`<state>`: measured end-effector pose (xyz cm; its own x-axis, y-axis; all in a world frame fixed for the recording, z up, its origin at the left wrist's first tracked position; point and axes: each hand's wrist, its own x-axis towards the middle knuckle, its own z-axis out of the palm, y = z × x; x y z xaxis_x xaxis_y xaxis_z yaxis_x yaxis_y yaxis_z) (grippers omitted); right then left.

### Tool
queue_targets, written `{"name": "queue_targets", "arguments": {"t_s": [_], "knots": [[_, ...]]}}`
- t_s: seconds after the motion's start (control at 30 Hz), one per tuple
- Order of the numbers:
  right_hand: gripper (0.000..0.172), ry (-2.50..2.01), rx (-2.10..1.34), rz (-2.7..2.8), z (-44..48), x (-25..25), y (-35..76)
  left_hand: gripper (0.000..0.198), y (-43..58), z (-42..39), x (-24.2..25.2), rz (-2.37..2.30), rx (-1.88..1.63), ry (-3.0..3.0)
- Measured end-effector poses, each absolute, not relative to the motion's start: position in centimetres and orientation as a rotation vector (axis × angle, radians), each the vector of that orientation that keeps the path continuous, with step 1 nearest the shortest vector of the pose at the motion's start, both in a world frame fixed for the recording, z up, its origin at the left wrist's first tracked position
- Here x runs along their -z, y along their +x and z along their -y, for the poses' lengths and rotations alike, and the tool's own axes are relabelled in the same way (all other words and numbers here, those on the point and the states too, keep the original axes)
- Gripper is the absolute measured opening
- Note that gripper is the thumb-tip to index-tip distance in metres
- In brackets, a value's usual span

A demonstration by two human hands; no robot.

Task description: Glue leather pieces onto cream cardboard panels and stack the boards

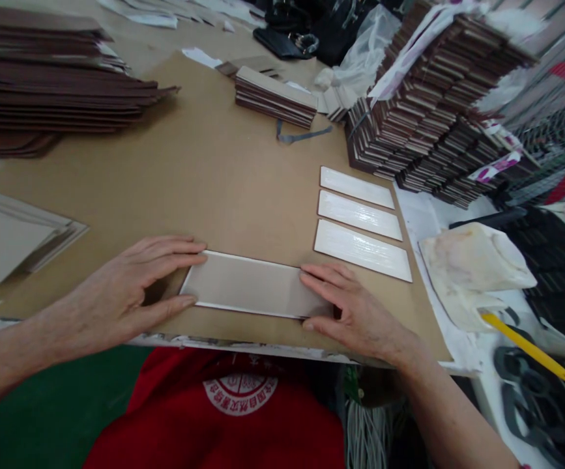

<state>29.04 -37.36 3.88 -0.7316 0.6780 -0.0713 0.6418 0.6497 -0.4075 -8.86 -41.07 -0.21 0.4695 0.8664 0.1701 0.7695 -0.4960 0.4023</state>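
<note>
A light grey rectangular board (250, 286) lies flat near the table's front edge, on a slightly larger piece with a white rim and a dark edge. My left hand (130, 293) grips its left end, fingers on the far edge and thumb on the near corner. Its right end is between the fingers and thumb of my right hand (348, 306), which hides part of it. Beyond the right hand, three white, wet-looking strips (363, 251) lie in a row, their surfaces shiny and streaked.
Brown sheets (52, 78) are piled at the far left, with loose grey boards (8, 234) nearer me. A small stack of strips (276, 98) stands at the back, and tall bundled stacks (423, 111) at the right. A yellow-handled tool (536, 352) is by a whitish container (475, 260).
</note>
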Motion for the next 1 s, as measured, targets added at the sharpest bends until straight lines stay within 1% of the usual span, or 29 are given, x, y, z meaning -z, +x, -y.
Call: {"name": "queue_targets", "arguments": {"t_s": [0.3,0.67,0.9,1.0], "knots": [[0.061,-1.089,-0.634,2.771,37.33,-3.64,29.40,0.050,-9.22,41.03,0.51,-1.403,-0.512,2.454],[0.060,-1.124,-0.621,2.806,37.77,-3.18,29.45,0.051,-9.15,40.92,0.79,-1.412,-0.499,2.478],[0.056,-1.122,-0.518,2.893,38.03,-3.27,29.44,0.051,-9.12,41.07,0.81,-1.431,-0.492,2.471],[0.054,-1.129,-0.412,2.900,38.18,-3.49,29.25,0.047,-8.97,41.16,0.51,-1.406,-0.476,2.506]]}}
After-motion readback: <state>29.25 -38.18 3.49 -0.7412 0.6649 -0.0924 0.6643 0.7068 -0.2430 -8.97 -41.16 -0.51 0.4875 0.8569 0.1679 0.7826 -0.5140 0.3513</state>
